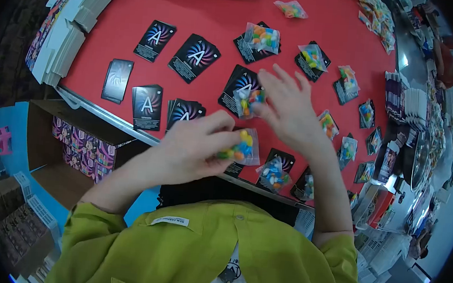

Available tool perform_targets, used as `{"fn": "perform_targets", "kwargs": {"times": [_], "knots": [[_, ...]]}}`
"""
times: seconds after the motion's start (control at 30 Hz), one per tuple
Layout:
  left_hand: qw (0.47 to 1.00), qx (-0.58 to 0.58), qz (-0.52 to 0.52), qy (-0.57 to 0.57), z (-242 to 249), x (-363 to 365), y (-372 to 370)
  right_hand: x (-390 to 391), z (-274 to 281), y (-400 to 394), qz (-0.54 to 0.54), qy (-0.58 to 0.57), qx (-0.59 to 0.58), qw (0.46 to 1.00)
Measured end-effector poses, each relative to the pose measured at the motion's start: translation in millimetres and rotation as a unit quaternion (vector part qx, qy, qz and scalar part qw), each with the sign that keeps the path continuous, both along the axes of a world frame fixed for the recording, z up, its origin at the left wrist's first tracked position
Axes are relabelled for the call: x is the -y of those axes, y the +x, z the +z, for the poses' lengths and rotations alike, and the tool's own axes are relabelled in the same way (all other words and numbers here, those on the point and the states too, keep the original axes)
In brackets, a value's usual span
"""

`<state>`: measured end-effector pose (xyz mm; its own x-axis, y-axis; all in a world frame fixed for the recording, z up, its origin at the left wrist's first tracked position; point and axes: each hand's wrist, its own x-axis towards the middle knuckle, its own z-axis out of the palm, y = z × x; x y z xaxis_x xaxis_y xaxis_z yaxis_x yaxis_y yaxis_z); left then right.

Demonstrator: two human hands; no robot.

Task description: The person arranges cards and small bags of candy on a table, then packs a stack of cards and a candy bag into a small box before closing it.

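Note:
My left hand (196, 147) is closed on a clear bag of coloured candies (243, 147), low over the near edge of the red table (189, 9). My right hand (288, 109) is spread, fingers apart, beside another candy bag (247, 101) that lies on a stack of black cards (237, 83). Whether its fingertips touch that bag is hard to tell. Left of my hands lie several black card stacks without bags, such as one stack (195, 58) and another (146, 106). To the right, several card stacks have candy bags on them, such as one bag (262, 38).
White boxes (64, 52) line the table's left edge. An open cardboard box (48, 150) with printed packs (83, 150) stands below left. A loose candy bag (291, 8) lies at the far side, with a pile of packets (377, 17) at far right. Other people are partly visible at right.

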<state>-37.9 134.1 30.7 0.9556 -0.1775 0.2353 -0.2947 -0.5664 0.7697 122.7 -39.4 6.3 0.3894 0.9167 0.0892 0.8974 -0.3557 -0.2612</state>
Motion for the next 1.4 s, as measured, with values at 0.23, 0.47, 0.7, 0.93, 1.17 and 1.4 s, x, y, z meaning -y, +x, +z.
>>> {"fn": "perform_targets", "kwargs": {"times": [0.23, 0.47, 0.7, 0.93, 1.17, 1.4], "knots": [[0.994, -0.015, 0.073, 0.08, -36.9, 26.3, -22.9, -26.7, -16.3, 114.1, -0.055, 0.15, 0.1, 0.982], [0.958, 0.006, 0.259, 0.122, -36.4, -8.3, -29.1, -51.0, -19.2, 119.0, -0.054, 0.106, 0.129, 0.985], [0.926, 0.009, 0.261, 0.273, -55.2, -9.7, -27.7, -110.3, 15.8, 37.1, 0.185, 0.246, 0.108, 0.945], [0.9, -0.078, 0.205, 0.377, -48.0, -6.2, -24.2, -119.6, -6.5, 6.0, 0.202, 0.094, 0.014, 0.975], [0.909, -0.098, 0.212, 0.346, -46.1, -8.2, -24.5, -145.9, 11.0, 149.3, -0.061, 0.388, 0.0, 0.919], [0.919, 0.142, 0.32, 0.181, -68.5, -14.4, -48.8, -213.9, 5.1, 198.3, -0.011, 0.273, 0.111, 0.956]]}}
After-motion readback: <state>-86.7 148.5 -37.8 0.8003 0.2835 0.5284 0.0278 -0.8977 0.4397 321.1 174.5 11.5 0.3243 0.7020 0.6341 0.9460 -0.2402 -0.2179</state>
